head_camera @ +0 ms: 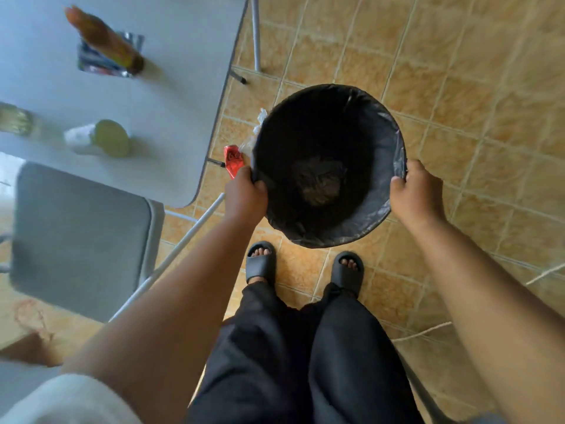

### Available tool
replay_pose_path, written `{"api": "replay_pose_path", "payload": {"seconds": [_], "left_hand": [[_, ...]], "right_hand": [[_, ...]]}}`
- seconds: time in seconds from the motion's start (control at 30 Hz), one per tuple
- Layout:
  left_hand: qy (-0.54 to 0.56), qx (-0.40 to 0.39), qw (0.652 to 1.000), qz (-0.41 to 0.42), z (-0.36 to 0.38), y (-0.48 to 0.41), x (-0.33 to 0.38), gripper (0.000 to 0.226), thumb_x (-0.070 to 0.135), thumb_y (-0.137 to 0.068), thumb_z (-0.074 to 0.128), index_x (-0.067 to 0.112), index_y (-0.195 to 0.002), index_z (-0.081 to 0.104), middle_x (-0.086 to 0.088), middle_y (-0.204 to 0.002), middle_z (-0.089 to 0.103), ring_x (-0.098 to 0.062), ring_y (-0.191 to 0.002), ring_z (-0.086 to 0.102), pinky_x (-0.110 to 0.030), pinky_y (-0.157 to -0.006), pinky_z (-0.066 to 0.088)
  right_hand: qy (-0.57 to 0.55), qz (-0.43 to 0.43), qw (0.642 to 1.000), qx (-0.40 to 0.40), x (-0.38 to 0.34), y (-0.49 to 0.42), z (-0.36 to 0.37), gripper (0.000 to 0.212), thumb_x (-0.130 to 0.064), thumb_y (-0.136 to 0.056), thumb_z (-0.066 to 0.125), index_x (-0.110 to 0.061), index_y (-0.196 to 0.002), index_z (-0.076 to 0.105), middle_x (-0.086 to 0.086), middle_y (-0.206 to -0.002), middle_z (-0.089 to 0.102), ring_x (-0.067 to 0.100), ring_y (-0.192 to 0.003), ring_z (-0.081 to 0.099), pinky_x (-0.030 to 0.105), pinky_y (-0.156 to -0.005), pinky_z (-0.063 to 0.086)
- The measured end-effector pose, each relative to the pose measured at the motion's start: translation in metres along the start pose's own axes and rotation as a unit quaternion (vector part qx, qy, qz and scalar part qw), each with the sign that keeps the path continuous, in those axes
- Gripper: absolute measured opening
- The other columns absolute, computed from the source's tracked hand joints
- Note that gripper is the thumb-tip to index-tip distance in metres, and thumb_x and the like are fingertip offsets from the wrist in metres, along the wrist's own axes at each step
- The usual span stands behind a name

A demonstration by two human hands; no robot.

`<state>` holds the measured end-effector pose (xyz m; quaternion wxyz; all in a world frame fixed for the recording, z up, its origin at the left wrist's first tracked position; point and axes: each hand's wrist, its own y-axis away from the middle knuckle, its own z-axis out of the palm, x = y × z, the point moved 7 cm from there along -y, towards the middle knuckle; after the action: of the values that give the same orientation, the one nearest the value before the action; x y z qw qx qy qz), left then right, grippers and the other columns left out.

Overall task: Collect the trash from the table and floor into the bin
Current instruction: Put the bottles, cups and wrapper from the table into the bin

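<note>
**Bin gripped at both sides beside the table; the trash is not yet gathered**

The step in hand is judged to be the positioning of the bin, not the collecting itself. The round bin lined with a black plastic bag (305, 99) is gripped at its rim from two sides. The left hand (244, 191) is curled over the near-left edge, and the right hand (415, 191) is curled over the near-right edge, with the fingers of each hooked over the liner. Nothing else is held in either hand. Whether the bin is resting on the tan tiled floor (458, 87) or is lifted just off it cannot be told. A crumpled greyish lump (318, 185) is seen at its bottom.

A red crumpled piece of packaging (233, 160) lies on the floor just beside the left hand and against the bin's outer wall. A clear plastic scrap (261, 117) lies a little further along the same side. On the grey table (183, 87), to the left and well apart from both hands, an orange-brown bottle (104, 38) lies across a silvery foil wrapper (91, 61). A blurred yellow-green round object (111, 137) stands nearer the table's edge.

For the next move, one hand would have to be freed from the rim. The red packaging is the nearest piece and is best reached by the left hand.
</note>
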<state>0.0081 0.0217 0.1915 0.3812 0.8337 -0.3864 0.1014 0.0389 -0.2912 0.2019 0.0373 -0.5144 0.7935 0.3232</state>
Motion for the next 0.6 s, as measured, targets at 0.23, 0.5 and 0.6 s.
{"api": "replay_pose_path", "payload": {"seconds": [0.23, 0.5, 0.6], "left_hand": [[0.061, 0.051, 0.997, 0.001, -0.12, 0.143, 0.059, 0.019, 0.015, -0.088, 0.053, 0.006, -0.105, 0.057, -0.006, -0.083, 0.056, -0.022, -0.069, 0.051, -0.029, -0.059, 0.038], [0.093, 0.125, 0.988, -0.013, -0.209, 0.205, 0.043, 0.021, 0.014, -0.083, 0.053, 0.009, -0.103, 0.058, -0.01, -0.091, 0.064, -0.031, -0.085, 0.06, -0.047, -0.079, 0.054], [0.12, 0.144, 0.982, -0.029, -0.231, 0.202, 0.027, 0.02, 0.013, -0.083, 0.053, 0.011, -0.103, 0.058, -0.009, -0.091, 0.063, -0.03, -0.085, 0.06, -0.047, -0.079, 0.055]], "right_hand": [[0.008, -0.087, 0.996, -0.001, -0.068, 0.095, -0.141, 0.019, -0.011, -0.093, 0.047, -0.001, -0.107, 0.054, 0.029, -0.107, 0.063, 0.043, -0.094, 0.059, 0.03, -0.067, 0.035], [0.029, -0.22, 0.975, -0.012, -0.155, 0.146, -0.195, 0.016, -0.01, -0.091, 0.048, 0.0, -0.101, 0.055, 0.028, -0.1, 0.065, 0.04, -0.086, 0.06, 0.028, -0.064, 0.033], [0.032, -0.249, 0.968, -0.024, -0.193, 0.151, -0.188, 0.017, -0.009, -0.091, 0.048, -0.001, -0.103, 0.056, 0.025, -0.1, 0.065, 0.038, -0.087, 0.06, 0.028, -0.065, 0.034]]}}
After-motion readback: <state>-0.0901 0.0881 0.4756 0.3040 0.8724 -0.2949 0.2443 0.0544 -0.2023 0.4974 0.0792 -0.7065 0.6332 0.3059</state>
